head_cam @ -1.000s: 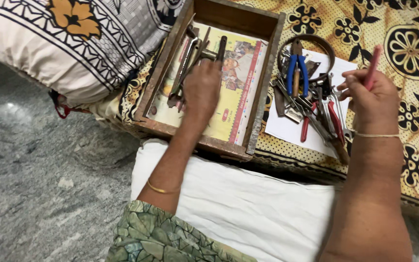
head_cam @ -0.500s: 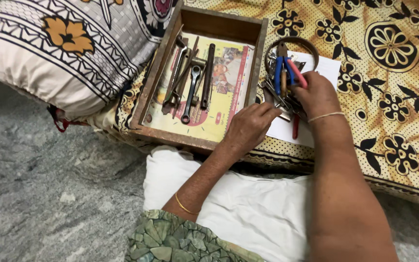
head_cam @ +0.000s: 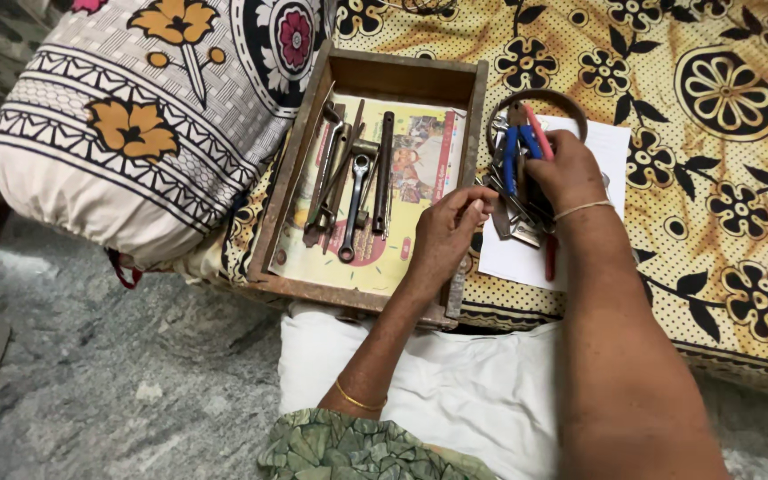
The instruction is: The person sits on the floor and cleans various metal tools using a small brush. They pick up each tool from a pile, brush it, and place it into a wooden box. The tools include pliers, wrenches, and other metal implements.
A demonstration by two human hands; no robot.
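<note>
On a floral bedsheet point(head_cam: 713, 178) the right hand point(head_cam: 571, 173) has its fingers pinched round a pink-handled tool point(head_cam: 540, 132) over the tangled tool pile point(head_cam: 517, 191) on white paper, while the left hand point(head_cam: 446, 233), fingers loosely curled, rests on the tray point(head_cam: 468, 124) edge, so honestly yanking could drag neighbours off the bed.

Soft even indoor light, faint shadows, no glare; sharp focus, edges slightly stretched.

Your bed point(head_cam: 713, 178), yellow floral sheet: wooden tray point(head_cam: 477, 116), white paper point(head_cam: 611, 147), patterned bolster point(head_cam: 135, 133) lying directly on it.
</note>
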